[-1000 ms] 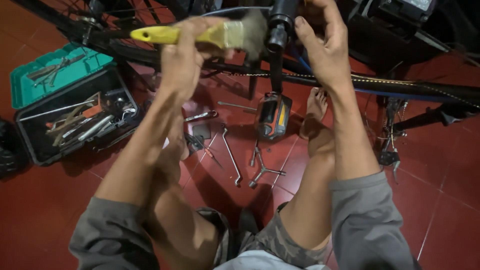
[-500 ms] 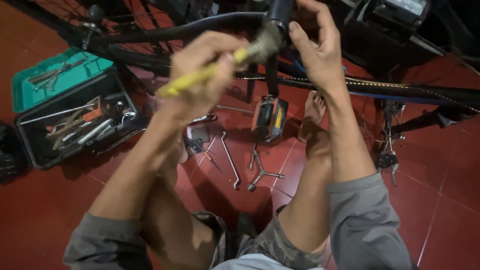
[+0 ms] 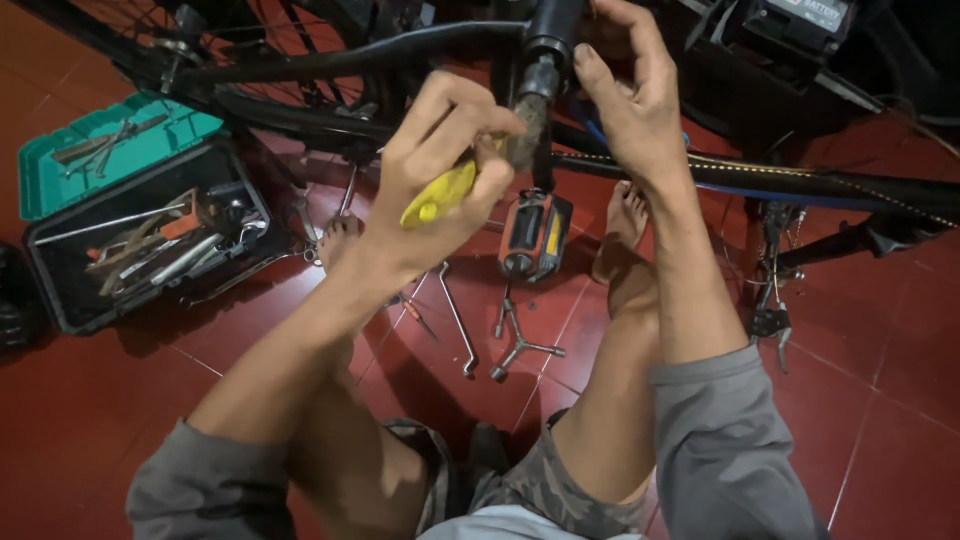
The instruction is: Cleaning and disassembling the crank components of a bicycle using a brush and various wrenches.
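Wrenches fill the open toolbox [image 3: 60, 290]; left-hand [image 3: 450, 165] fingers hold a yellow brush [image 3: 450, 190], right [image 3: 630, 100] grips crank.

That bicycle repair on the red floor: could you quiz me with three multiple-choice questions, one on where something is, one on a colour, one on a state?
1. Where is the toolbox?
A. On the floor at the person's left
B. On the person's lap
C. Hanging from the bicycle frame

2. What colour is the handle of the brush?
A. Blue
B. Yellow
C. White

3. What state is the toolbox in?
A. Shut and latched
B. Turned upside down
C. Open, with tools inside

Answers:
1. A: it sits on the red tiles on the left side of the head view, beyond the left knee.
2. B: the left hand grips a yellow handle, with the bristles against the dark bicycle part that the right hand touches.
3. C: the teal lid is folded back and metal tools lie in the black tray.
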